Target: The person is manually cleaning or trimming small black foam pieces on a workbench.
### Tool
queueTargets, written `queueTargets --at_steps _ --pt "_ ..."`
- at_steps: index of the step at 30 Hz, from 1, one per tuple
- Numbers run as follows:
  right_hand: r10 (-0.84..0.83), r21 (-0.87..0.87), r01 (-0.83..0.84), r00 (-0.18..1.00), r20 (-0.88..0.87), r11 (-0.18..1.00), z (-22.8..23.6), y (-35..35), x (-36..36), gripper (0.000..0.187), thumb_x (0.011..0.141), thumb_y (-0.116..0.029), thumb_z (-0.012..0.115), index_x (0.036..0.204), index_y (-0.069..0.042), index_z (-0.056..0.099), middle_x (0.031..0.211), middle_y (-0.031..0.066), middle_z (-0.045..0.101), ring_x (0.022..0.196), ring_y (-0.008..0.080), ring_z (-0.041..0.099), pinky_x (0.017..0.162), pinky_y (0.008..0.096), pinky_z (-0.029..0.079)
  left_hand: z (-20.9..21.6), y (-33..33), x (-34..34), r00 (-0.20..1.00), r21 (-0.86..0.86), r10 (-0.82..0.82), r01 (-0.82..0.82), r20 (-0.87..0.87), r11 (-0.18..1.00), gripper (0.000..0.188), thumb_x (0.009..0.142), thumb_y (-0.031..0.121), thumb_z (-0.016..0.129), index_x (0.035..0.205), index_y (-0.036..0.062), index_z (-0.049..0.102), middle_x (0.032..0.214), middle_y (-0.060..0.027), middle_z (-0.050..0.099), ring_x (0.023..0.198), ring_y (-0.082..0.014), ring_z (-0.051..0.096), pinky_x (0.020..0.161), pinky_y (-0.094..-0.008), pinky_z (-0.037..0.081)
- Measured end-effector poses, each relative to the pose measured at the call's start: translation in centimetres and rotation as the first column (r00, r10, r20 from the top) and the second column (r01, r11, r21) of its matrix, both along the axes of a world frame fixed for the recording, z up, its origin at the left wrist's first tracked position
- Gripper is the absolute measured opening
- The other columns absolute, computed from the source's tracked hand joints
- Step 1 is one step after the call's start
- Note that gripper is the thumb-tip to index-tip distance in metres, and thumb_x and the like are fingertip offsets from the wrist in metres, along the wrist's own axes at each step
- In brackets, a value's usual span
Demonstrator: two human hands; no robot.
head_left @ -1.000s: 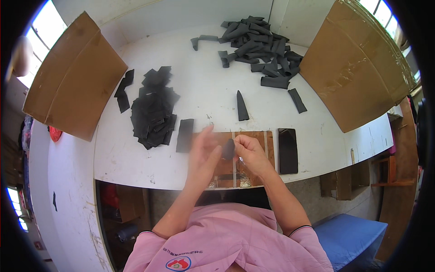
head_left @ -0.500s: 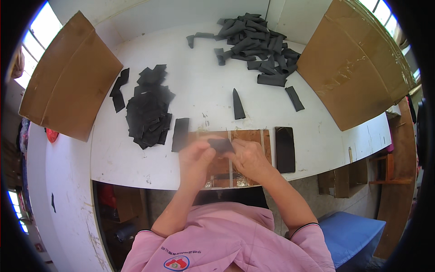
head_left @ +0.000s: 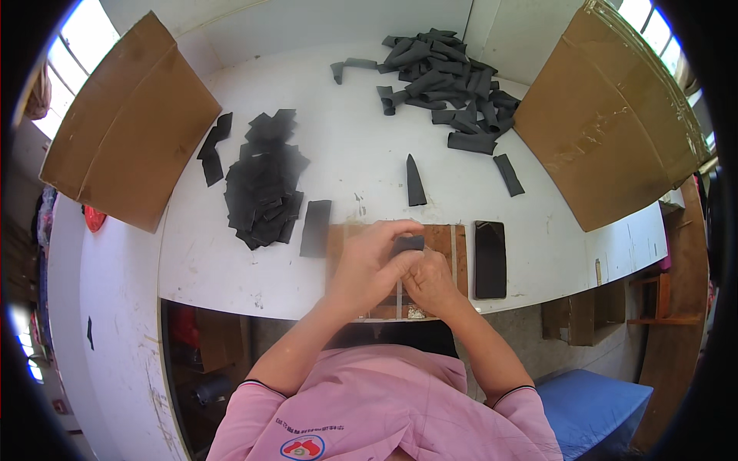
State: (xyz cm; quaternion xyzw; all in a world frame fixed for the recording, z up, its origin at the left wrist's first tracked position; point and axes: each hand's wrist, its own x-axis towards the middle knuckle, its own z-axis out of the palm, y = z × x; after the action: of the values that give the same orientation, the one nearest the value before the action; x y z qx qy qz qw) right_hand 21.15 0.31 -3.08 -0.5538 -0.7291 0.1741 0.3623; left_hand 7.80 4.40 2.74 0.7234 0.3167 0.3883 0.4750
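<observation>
Together, left hand (head_left: 367,263) clasping dark piece (head_left: 409,243), right hand (head_left: 433,283) at near side, grip unclear

Left hand (head_left: 370,265) now around the black piece (head_left: 409,243), closer to the right hand (head_left: 430,281)

Phone (head_left: 490,260): black, lying flat, right of centre
Left cardboard (head_left: 131,123): brown, creased, upper left
Right cardboard (head_left: 607,115): brown, scuffed, upper right
Red item (head_left: 94,219): small, at left
Blue boxy item (head_left: 592,403): lower right
Left window (head_left: 87,34): bright, barred, upper left
</observation>
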Motion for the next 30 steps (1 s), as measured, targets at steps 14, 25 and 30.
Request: queueTargets --at_steps 14,25,30 --pt "0.048 0.069 -0.056 0.992 0.113 0.996 2.3 0.9 -0.1 0.023 0.072 -0.021 0.064 0.062 -0.003 0.053 0.058 0.0102 0.051 0.054 0.0269 0.053 0.048 0.0369 0.041 -1.2 -0.1 -1.6 0.652 -0.425 0.180 0.239 0.737 0.873 0.020 0.084 0.018 0.056 0.088 -0.0011 0.055 0.087 -0.0127 0.057 0.079 -0.0211 0.056 0.067 -0.0317 0.047" --pt "0.177 -0.048 -0.192 0.958 -0.224 0.980 5.4 1.8 0.5 0.022 0.076 -0.014 0.060 0.060 -0.001 0.052 0.051 0.0064 0.049 0.048 0.0185 0.051 0.045 0.0305 0.041 -3.0 0.3 -3.5 0.875 -0.285 0.409 -0.336 0.258 0.898 0.010 0.083 0.007 0.054 0.087 -0.0011 0.058 0.085 -0.0068 0.060 0.078 -0.0098 0.054 0.073 -0.0238 0.042" --pt "-0.172 -0.175 0.067 0.689 -0.704 0.982 9.3 6.7 3.6 0.041 0.089 -0.034 0.040 0.069 0.000 0.054 0.051 0.0012 0.044 0.046 0.0070 0.039 0.048 0.0201 0.032 -9.0 1.9 -7.3 0.761 0.205 0.592 -0.555 -0.265 0.806 0.032 0.070 0.002 0.054 0.102 0.0017 0.053 0.103 -0.0142 0.053 0.098 -0.0294 0.049 0.083 -0.0362 0.040"
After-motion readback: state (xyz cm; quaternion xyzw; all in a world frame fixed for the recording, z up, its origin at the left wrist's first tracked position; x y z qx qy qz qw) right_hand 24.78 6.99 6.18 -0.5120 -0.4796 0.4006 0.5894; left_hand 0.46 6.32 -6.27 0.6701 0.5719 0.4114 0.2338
